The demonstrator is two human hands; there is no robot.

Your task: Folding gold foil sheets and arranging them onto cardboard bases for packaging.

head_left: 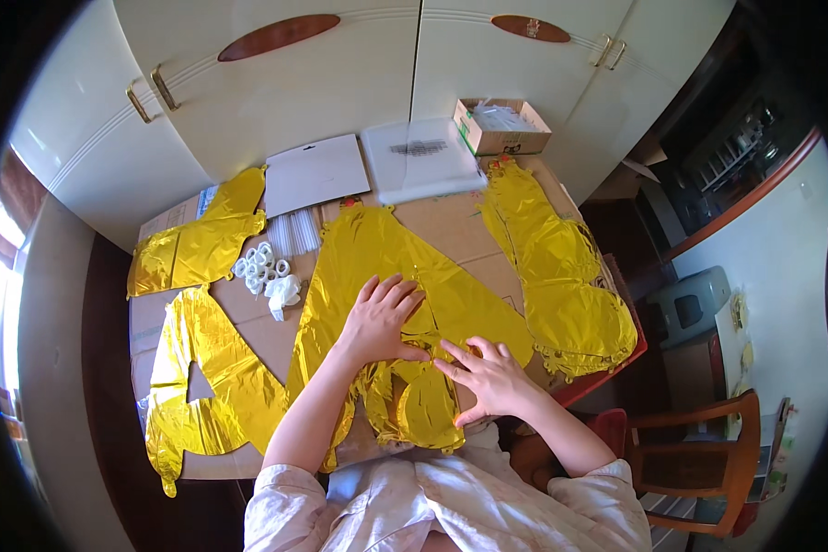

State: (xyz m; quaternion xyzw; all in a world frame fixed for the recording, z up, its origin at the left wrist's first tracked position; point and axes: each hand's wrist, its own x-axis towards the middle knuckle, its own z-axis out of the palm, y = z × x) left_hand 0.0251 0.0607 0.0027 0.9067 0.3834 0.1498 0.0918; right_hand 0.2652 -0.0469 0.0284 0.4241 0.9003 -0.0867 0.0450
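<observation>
A large flat gold foil balloon (359, 244), uninflated and broad, lies in front of me. Its near part is crumpled and folded over at the table's front edge. My left hand (380, 324) rests on it, fingers stretched out and the thumb pointing toward the other hand. My right hand (490, 375) is spread over the same foil, its fingertips close to the left thumb. Nothing is gripped in either hand. More flat gold foil balloons surround it: one with a cut-out middle (202, 419) at near left, another (193, 248) at far left, and a long one (566, 276) at right.
White rolls (258, 265) and a crumpled white piece (283, 294) lie left of the middle balloon, near clear straws (293, 232). Behind are a white card (317, 173), a clear plastic bag (423, 161) and a cardboard box (511, 141). A wooden chair (699, 460) stands right.
</observation>
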